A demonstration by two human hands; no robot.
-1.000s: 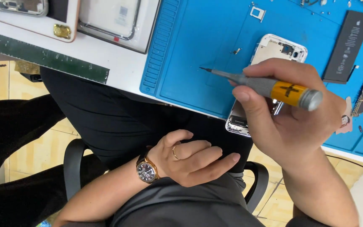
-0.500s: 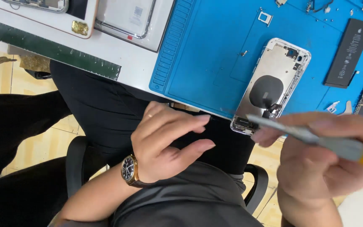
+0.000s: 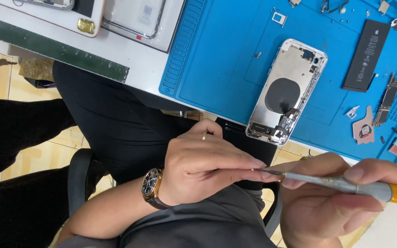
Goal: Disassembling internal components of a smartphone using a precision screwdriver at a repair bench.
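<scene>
- Head view: the right hand grips a screwdriver with a grey shaft and yellow handle, held level over the person's lap, well clear of the bench.
- The left hand pinches its fingertips around the screwdriver's tip; whether a screw sits between them is too small to tell. If one does, it could slip free and drop to the lap or floor, since nothing lies under the hands to catch it.
- The tip points into the left hand, so a push from the right hand could prick a fingertip.
- The opened phone shell lies on the blue mat, its lower end near the bench edge; a knock from a rising hand or knee could tip it off.
- A black battery, a narrow circuit board and small loose parts lie on the mat beside the shell; a careless sweep of the arm could scatter them.
- The wristwatch on the left wrist could catch the mat's edge on the way up.
</scene>
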